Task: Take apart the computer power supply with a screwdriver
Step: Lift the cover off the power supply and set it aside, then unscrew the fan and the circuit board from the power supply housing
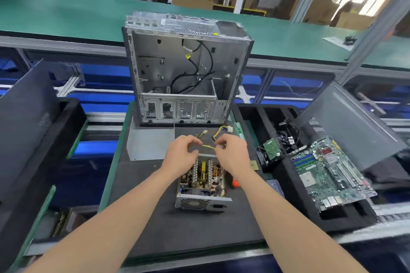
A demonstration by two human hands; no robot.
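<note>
— Between the two hands, what is being held?

— A stretch of the yellow wires (208,146). The left hand (179,153) and right hand (233,153) each have their fingers curled in and pinch it from either end, and the white connectors (229,129) trail off just beyond the grip.

— And the power supply (202,186) itself?

— Directly below the grip, nearer the person, flat on the dark mat (144,206). Its lid is off, so the coils and heat sinks on the circuit board show, and the fan grille faces the person.

— So which step is this?

— I'd judge the harness is being freed or untangled before the board comes out. After that, the board's own screws likely need undoing, which means letting go of the wire and picking up the tool.

— Where is the tool?

— What looks like the screwdriver (235,182) shows only an orange handle, below and right of the grip, half hidden by the right forearm.

— Anything crowding the work?

— A grey cover plate (150,144) lies left of the grip. The gutted computer case (188,68) stands close beyond it, so the loose leads have little room. Right of the grip sits a small chip (254,165), then a black tray (286,186) holding a motherboard (328,173).
</note>
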